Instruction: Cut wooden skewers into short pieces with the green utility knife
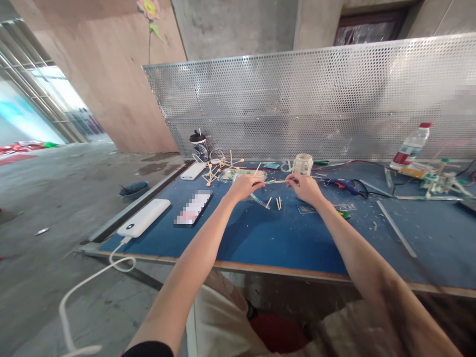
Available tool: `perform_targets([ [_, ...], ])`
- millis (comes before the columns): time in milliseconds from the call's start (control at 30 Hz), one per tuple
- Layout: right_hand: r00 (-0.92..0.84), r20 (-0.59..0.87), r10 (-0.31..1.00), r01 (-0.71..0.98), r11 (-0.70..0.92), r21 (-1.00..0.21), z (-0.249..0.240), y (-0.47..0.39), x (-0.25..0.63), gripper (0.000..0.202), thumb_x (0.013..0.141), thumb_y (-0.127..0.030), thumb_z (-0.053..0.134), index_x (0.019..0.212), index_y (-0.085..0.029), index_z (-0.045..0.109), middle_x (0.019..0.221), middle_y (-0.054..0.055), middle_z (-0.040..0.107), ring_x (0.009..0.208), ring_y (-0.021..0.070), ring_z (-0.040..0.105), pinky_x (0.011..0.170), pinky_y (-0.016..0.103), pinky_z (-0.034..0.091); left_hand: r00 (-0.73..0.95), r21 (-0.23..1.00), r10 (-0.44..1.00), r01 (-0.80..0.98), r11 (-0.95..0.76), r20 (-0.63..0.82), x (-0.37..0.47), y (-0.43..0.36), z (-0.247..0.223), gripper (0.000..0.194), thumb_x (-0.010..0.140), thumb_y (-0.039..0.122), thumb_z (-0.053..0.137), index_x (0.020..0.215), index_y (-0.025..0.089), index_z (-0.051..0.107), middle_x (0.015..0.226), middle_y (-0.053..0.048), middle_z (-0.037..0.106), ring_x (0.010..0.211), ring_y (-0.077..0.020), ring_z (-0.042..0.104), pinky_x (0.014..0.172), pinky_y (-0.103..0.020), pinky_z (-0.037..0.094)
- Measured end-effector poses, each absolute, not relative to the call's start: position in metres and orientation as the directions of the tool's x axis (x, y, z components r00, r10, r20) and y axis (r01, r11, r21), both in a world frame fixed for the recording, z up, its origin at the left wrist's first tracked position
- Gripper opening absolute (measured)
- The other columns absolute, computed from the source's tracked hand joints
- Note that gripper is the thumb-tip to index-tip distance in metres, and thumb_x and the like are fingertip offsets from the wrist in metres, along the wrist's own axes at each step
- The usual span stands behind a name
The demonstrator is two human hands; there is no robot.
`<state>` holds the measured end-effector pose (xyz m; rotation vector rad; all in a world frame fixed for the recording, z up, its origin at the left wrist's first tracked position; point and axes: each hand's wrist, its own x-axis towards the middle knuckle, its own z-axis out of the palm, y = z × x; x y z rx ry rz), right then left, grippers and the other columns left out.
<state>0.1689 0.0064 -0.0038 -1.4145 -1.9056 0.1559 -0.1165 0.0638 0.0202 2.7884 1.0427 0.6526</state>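
Observation:
A thin, pale stick with a green-marked stretch [275, 182] spans the gap between my two hands above the blue table. The fingers of my left hand [243, 187] are closed around its left end. At the other end, my right hand [303, 186] pinches it between thumb and fingers. Several short wooden sticks [279, 203] lie on the table just below. A clear plastic strip [259, 200] runs beneath my left hand. Behind my right hand stands a pale, round container [303, 162]. To its right rests a blue glue gun [341, 186].
On the left are a phone [193, 208], a large white power bank [145, 218] with a cable, and a smaller white box [192, 171]. Behind stand a lidded cup [200, 145] and a stick frame [210, 182]. A bottle [409, 148] leans right, before a perforated metal panel [267, 104].

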Motion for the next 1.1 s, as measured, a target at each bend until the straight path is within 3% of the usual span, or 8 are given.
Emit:
perform_targets([
  [200, 0.034, 0.551, 0.834, 0.817, 0.294, -0.496, 0.003, 0.007, 0.196, 0.034, 0.098, -0.042, 0.061, 0.122, -0.019, 0.063, 0.123, 0.008, 0.065, 0.105, 0.0208, 0.065, 0.091, 0.044, 0.057, 0.619, 0.308, 0.709, 0.64, -0.704, 0.337, -0.133, 0.073, 0.02, 0.03, 0.101, 0.042, 0.057, 0.118, 0.019, 0.065, 0.121, -0.008, 0.067, 0.103, -0.0177, 0.066, 0.092, -0.039, 0.058],
  [667, -0.018, 0.588, 0.809, 0.796, 0.367, -0.481, 0.001, 0.011, 0.186, 0.032, 0.098, -0.042, 0.061, 0.12, -0.019, 0.064, 0.121, 0.008, 0.066, 0.102, 0.0196, 0.066, 0.09, 0.042, 0.058, 0.592, 0.5, 0.728, 0.541, -0.676, 0.345, -0.115, 0.056, 0.023, 0.032, 0.1, 0.043, 0.059, 0.118, 0.017, 0.065, 0.118, -0.008, 0.067, 0.101, -0.0181, 0.066, 0.09, -0.04, 0.059],
  [900, 0.161, 0.636, 0.755, 0.773, 0.304, -0.557, 0.002, 0.017, 0.215, 0.035, 0.098, -0.042, 0.062, 0.124, -0.018, 0.062, 0.124, 0.009, 0.065, 0.106, 0.0213, 0.065, 0.091, 0.044, 0.058, 0.467, 0.659, 0.777, 0.431, -0.617, 0.423, -0.125, 0.068, 0.022, 0.035, 0.099, 0.043, 0.06, 0.123, 0.017, 0.063, 0.121, -0.009, 0.066, 0.104, -0.0194, 0.066, 0.091, -0.041, 0.059],
  [1100, 0.16, 0.636, 0.755, 0.745, 0.33, -0.58, 0.001, 0.022, 0.216, 0.035, 0.098, -0.042, 0.062, 0.124, -0.018, 0.062, 0.124, 0.009, 0.065, 0.106, 0.0213, 0.065, 0.091, 0.044, 0.058, 0.37, 0.745, 0.826, 0.376, -0.551, 0.425, -0.126, 0.076, 0.016, 0.036, 0.099, 0.042, 0.061, 0.124, 0.016, 0.062, 0.121, -0.009, 0.066, 0.104, -0.0197, 0.066, 0.09, -0.041, 0.059],
])
